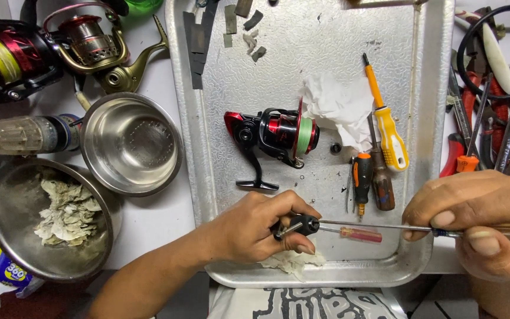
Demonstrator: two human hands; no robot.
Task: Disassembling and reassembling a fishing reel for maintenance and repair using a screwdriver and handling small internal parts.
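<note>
Left hand (pixel 255 227): low centre of the frame, fingers curled tight round a small black reel part (pixel 302 225) with a short metal stub poking out of it; a crumpled rag (pixel 295 261) sits under the hand.
Right hand (pixel 479 221): lower right, thumb and fingers pinched firmly on a long screwdriver (pixel 385 226), whose thin shaft runs leftward and whose tip meets the black reel part.
Metal tray (pixel 432 118): fills the middle of the frame; both hands work over its near rim.
Red-and-black spinning reel (pixel 273 136): lies on its side at the centre of the tray, green line on its spool, well above the hands.
White tissue (pixel 334 109): crumpled just to the right of the reel, touching it.
Yellow-handled screwdriver (pixel 388 127): lies slanted on the tray, right of the tissue.
Orange-and-black screwdriver (pixel 361 180) and brown-handled screwdriver (pixel 382 183): side by side below the yellow one.
Small red-handled screwdriver (pixel 361 234): flat on the tray just under the long shaft.
Empty steel bowl (pixel 131 142): left of the tray.
Steel bowl with used paper scraps (pixel 48 221): lower left of the frame.
Two more reels (pixel 54 50): upper left, one red and black with yellow line, one bronze-coloured.
Pliers and scissors (pixel 491 112): heaped along the right edge, beyond the tray.
</note>
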